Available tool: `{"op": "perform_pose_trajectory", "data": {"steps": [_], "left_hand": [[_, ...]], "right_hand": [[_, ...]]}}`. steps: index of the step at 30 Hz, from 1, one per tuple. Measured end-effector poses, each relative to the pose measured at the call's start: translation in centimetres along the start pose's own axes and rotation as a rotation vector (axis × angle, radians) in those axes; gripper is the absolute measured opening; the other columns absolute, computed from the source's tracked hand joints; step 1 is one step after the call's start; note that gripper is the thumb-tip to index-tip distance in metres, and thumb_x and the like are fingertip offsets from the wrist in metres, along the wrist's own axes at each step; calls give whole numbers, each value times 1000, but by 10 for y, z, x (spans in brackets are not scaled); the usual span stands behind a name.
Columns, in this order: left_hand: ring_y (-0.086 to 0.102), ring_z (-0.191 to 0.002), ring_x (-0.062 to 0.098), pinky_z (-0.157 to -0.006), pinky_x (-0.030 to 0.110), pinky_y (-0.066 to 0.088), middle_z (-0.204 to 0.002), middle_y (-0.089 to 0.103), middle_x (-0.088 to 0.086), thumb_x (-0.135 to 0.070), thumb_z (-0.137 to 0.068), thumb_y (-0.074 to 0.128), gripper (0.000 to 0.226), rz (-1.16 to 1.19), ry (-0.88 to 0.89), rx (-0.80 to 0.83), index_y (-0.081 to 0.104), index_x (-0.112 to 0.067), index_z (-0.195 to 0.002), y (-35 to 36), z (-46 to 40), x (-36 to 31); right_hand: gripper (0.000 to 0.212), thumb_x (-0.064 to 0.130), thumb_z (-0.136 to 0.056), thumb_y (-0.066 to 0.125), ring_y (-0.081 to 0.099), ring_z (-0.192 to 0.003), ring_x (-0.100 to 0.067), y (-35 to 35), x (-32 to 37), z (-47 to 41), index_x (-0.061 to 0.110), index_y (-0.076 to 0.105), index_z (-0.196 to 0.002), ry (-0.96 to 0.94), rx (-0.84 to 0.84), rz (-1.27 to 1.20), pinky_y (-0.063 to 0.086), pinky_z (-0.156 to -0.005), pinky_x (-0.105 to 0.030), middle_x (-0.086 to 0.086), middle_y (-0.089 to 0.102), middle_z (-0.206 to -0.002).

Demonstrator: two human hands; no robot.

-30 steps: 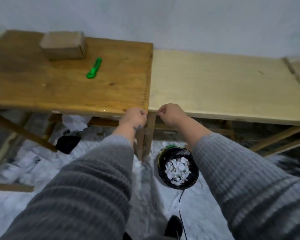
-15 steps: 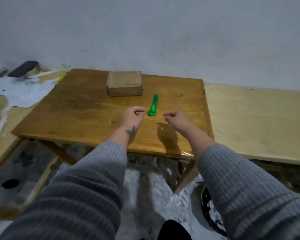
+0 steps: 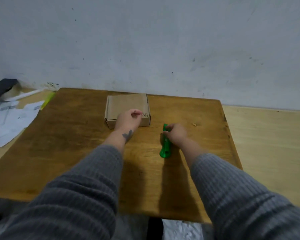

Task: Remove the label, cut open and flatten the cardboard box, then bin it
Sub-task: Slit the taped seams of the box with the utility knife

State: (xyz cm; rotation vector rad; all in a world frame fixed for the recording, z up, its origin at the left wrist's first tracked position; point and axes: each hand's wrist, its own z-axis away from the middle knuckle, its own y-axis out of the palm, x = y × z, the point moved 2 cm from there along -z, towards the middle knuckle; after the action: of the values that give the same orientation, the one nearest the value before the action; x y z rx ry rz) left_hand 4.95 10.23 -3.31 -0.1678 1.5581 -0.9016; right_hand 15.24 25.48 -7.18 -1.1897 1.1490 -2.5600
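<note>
A small closed brown cardboard box (image 3: 125,106) sits near the back of the dark wooden table (image 3: 68,144). My left hand (image 3: 128,118) hovers over the box's front right part, fingers loosely curled, holding nothing. A green utility knife (image 3: 165,146) lies on the table to the right of the box, pointing away from me. My right hand (image 3: 176,134) rests on the knife's upper half, fingers closing around it. No label is visible on the box; some dark writing shows near its front right corner.
White papers (image 3: 9,118) and a dark flat object (image 3: 2,87) lie on a lower surface at the left. A pale wooden table (image 3: 270,144) adjoins on the right. A grey wall rises right behind the tables.
Both hands moved forward from the table's front edge. The left hand reached the box and the right hand came down on the green knife. The view shifted closer to the table.
</note>
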Motion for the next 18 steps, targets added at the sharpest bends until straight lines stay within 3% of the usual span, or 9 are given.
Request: {"op": "perform_pose_trajectory", "data": {"steps": [5,7,11,14,16,18], "left_hand": [[56,-111,11,-93,32,49,-123,61,-7,-46,-87,64,40,-167,93,23,63,-26,-122,-2,-35,14],[50,-122,14,-100,40,47,-135,54,-8,-57,-84,61,55,-286,179,1,56,-29,-131,-2,-50,20],[12,-148,18,-119,51,14,-160,20,-4,-77,-83,38,84,-587,270,138,28,-28,-150,-4,-81,35],[-3,-149,16,-120,52,3,-163,1,-4,-76,-87,16,83,-706,309,182,12,-27,-155,-3,-93,47],[-5,-149,15,-120,51,0,-163,-2,-4,-72,-90,12,78,-729,332,179,8,-28,-155,-2,-97,51],[-6,-149,14,-120,50,-1,-163,-3,-5,-69,-92,14,75,-729,341,177,8,-28,-155,-3,-100,53]], "right_hand": [[45,22,-85,67,56,-113,-26,11,10,-29,18,55,-129,14,-84,47,48,-90,-37,-6,57,-127],[47,18,-84,68,56,-114,-25,13,17,-38,21,55,-129,18,-123,42,48,-92,-37,-6,58,-128],[52,14,-79,73,56,-117,-26,16,25,-51,20,52,-127,119,-146,-120,48,-93,-39,-6,60,-126],[44,11,-81,71,57,-115,-22,13,28,-53,20,58,-121,176,-185,-238,48,-93,-37,-5,62,-123],[42,11,-84,67,57,-110,-21,8,32,-50,23,58,-124,170,-163,-362,47,-86,-36,-4,61,-120],[44,12,-88,63,59,-92,-17,3,40,-44,26,55,-129,151,-169,-488,48,-74,-33,-2,62,-108]]}}
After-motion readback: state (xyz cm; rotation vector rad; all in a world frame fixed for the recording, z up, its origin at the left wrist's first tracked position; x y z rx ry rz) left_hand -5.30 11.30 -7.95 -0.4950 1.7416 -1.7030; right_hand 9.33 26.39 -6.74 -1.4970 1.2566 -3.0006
